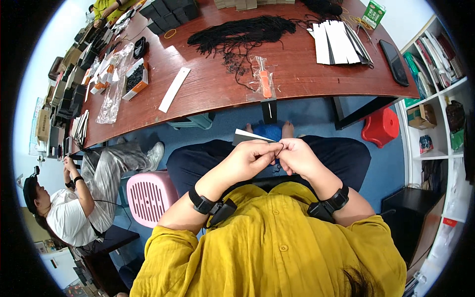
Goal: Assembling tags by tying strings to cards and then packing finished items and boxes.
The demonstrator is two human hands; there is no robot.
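Note:
In the middle, over my lap, my left hand (251, 159) has its fingers closed on a narrow black-and-white card (246, 137), whose far part sticks out beyond my knuckles. My right hand (296, 157) meets it at the fingertips, pinched on a thin black cord (281, 147) that loops round its fingers, with a short tail dangling below. The exact grip of the fingertips is partly hidden. On the table beyond are a bundle of black cords (237, 34), a stack of white strips (337, 43) and an orange-handled tool in plastic (264, 81).
The red-brown table (213, 89) spans the top, with boxes (136, 81) and a phone (393, 62). A pink stool (151, 195) and a seated person (69, 213) are at left. A red stool (381, 126) and shelves (435, 114) are at right; another person (111, 10) is top left.

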